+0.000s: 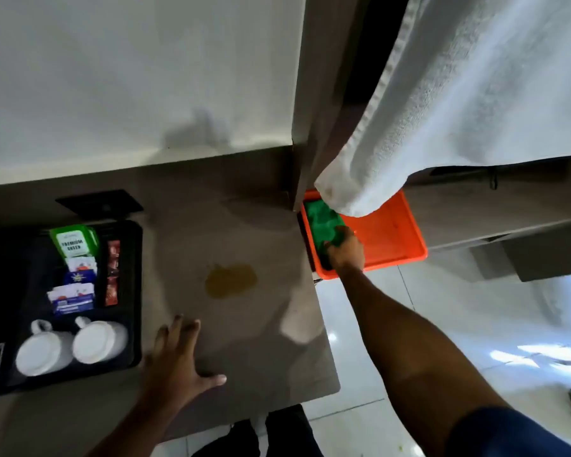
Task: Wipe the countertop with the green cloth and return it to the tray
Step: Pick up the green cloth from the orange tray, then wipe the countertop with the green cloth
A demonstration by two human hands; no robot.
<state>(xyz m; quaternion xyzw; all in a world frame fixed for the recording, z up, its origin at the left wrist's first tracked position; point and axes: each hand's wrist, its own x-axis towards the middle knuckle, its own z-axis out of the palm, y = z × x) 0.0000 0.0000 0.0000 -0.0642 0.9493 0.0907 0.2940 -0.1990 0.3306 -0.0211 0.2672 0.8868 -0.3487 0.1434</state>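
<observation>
The green cloth (322, 222) lies in the left part of the orange tray (389, 232), which sits just past the right edge of the grey-brown countertop (238, 324). My right hand (345, 250) reaches into the tray and its fingers close on the near end of the cloth. A yellowish spill (230, 279) marks the middle of the countertop. My left hand (178, 361) rests flat on the countertop near its front edge, fingers spread, holding nothing.
A black tray (126, 291) on the left holds two upturned white cups (70, 346), tea packets and sachets. A white towel (459, 94) hangs over the far side of the orange tray. A wall panel edge stands between countertop and tray. White tiled floor lies at right.
</observation>
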